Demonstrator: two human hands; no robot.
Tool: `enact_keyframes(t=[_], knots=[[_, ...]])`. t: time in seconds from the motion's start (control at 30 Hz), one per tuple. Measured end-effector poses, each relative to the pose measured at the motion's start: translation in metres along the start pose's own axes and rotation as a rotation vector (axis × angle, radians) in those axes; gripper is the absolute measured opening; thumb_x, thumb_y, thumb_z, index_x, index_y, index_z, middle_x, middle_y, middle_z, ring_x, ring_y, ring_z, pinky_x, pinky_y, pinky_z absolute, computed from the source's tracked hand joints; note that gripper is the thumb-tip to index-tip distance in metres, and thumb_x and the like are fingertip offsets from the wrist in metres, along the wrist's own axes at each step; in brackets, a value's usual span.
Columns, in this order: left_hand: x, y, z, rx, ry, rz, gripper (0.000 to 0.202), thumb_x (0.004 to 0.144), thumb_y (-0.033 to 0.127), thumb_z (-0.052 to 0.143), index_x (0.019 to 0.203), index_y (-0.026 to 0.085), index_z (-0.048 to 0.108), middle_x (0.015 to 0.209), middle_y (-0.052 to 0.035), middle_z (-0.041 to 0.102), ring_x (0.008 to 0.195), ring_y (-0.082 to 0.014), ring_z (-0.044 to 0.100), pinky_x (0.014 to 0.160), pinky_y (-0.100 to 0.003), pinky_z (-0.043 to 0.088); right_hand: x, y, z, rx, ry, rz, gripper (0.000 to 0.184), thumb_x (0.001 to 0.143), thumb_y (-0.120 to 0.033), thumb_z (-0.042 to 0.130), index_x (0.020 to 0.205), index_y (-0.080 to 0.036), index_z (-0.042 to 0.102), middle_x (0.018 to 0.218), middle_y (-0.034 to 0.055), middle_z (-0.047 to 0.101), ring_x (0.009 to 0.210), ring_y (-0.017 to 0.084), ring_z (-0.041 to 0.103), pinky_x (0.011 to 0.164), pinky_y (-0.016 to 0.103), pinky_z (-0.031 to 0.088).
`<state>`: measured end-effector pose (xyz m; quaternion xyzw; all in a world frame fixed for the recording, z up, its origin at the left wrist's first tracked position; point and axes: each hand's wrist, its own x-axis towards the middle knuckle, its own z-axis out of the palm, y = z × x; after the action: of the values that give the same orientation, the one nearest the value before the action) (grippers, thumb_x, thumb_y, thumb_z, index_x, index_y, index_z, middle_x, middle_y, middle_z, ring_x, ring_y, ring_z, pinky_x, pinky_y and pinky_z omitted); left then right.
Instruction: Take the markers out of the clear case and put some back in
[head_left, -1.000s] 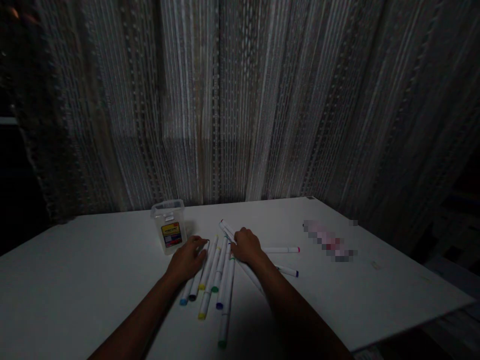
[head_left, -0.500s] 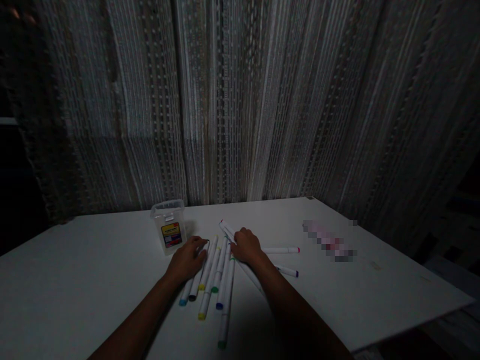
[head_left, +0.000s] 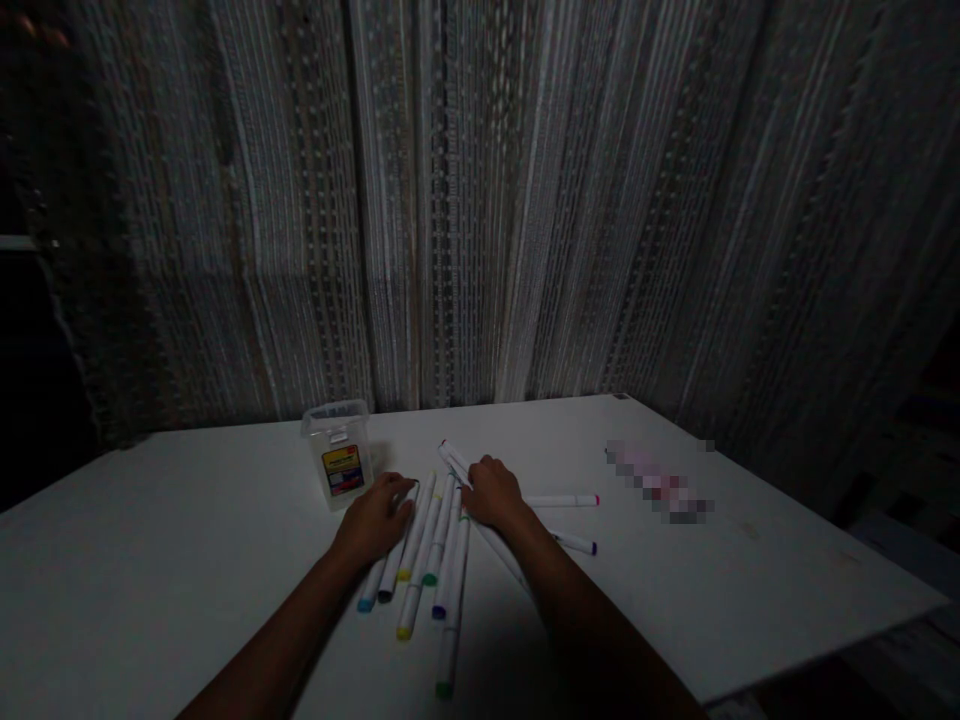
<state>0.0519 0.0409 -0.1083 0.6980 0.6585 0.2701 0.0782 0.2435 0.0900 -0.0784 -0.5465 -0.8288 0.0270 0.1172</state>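
You are resting your left hand [head_left: 373, 522] on the left edge of the white markers [head_left: 445, 570], thumb and fingers curving apart. Your right hand [head_left: 493, 490] is curling over their far ends; I cannot tell whether either is gripping one. The markers are lying on the counter [head_left: 225, 530], fanning toward you. A clear container [head_left: 339, 455] is standing upright beyond your left hand.

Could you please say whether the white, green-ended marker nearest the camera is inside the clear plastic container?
Out: the white, green-ended marker lies on the white table, apart from the clear plastic container.
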Motion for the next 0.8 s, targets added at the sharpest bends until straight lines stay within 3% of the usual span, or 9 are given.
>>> enact_keyframes(t=[0.4, 0.8], knots=[[-0.0003, 0.0021, -0.0016, -0.003, -0.033, -0.022, 0.035, 0.079, 0.027, 0.043, 0.111, 0.022, 0.056, 0.114, -0.0037, 0.054, 0.076, -0.013, 0.056, 0.076, -0.027, 0.042, 0.0004, 0.0005, 0.0005, 0.005, -0.004, 0.001, 0.025, 0.079, -0.028, 0.047, 0.094, -0.013, 0.06, 0.105, 0.014, 0.056, 0.101, 0.024, 0.05, 0.077, 0.032, 0.039], [-0.0016, 0.0049, -0.0022, -0.009, -0.021, -0.025, 0.035, 0.078, 0.028, 0.043, 0.111, 0.021, 0.056, 0.114, -0.0038, 0.054, 0.084, -0.0151, 0.056, 0.077, -0.027, 0.042, -0.0002, 0.0001, -0.0012, 0.007, -0.015, 0.004, 0.026, 0.079, -0.028, 0.046, 0.094, -0.013, 0.06, 0.106, 0.0145, 0.055, 0.101, 0.024, 0.05, 0.078, 0.033, 0.039]])
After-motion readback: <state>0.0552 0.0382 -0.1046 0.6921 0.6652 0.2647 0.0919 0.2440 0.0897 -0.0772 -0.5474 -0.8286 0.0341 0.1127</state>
